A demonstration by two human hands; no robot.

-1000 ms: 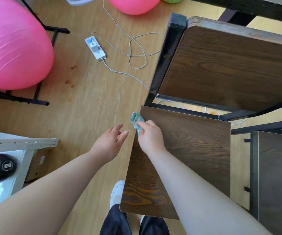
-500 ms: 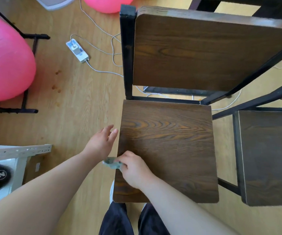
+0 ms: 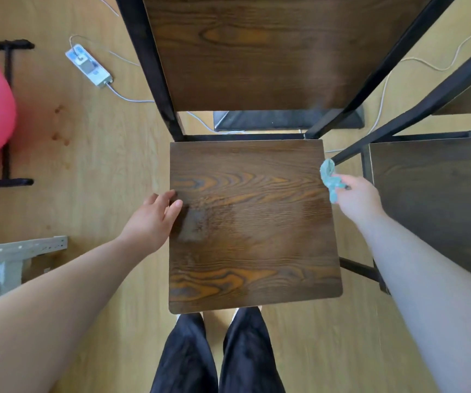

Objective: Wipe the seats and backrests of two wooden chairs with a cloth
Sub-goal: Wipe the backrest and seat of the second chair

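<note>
The right hand (image 3: 356, 198) pinches a bunched teal cloth (image 3: 330, 180) just off the near chair's seat (image 3: 254, 225), at its right edge. The left hand (image 3: 152, 219), open and empty, rests fingers on the seat's left edge, likely steadying it. The second chair's seat (image 3: 438, 199) lies just beyond the right hand.

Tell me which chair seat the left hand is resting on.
The middle seat, directly before the person: the left hand lies on its left edge. The other seat sits right of the right hand holding the cloth.
</note>
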